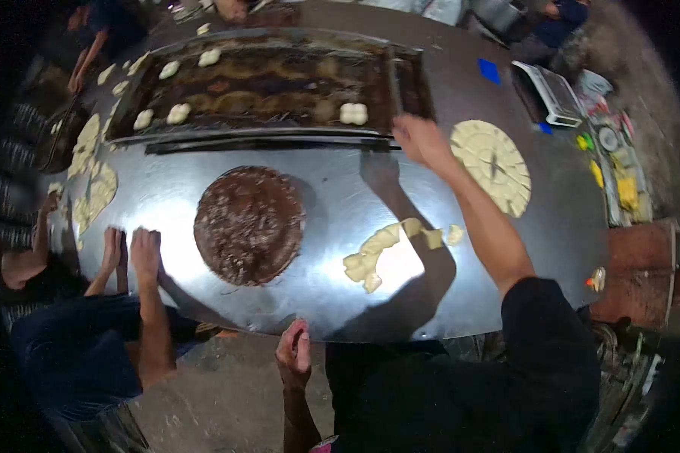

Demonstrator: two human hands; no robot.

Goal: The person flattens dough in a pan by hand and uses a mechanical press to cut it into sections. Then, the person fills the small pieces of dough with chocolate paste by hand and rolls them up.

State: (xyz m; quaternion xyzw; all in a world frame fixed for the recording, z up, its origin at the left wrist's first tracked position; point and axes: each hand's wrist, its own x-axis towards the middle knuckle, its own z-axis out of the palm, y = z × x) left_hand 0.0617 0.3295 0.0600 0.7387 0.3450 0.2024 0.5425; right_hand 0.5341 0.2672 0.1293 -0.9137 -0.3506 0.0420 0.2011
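Note:
My right hand (423,140) is closed at the right front corner of a large dark baking tray (264,139), its fingertips right at the rim; I cannot tell what they grip. On the tray lie several pale dough pieces, one cluster (353,114) just left of that hand. To the hand's right is a flat round of dough (491,167) cut into many pieces. Loosely curled, my left hand (295,349) hangs by the table's front edge, nothing visible in it. Between my arms, cut dough strips (378,243) lie in a curve, with a small dough piece (455,235) beside them.
A round, dark brown mass with pale flecks (249,226) sits on the metal table (325,181). At left, a co-worker's hands (145,253) rest near more cut dough (98,192). A white scale-like device (555,94) and blue squares (489,71) are at far right.

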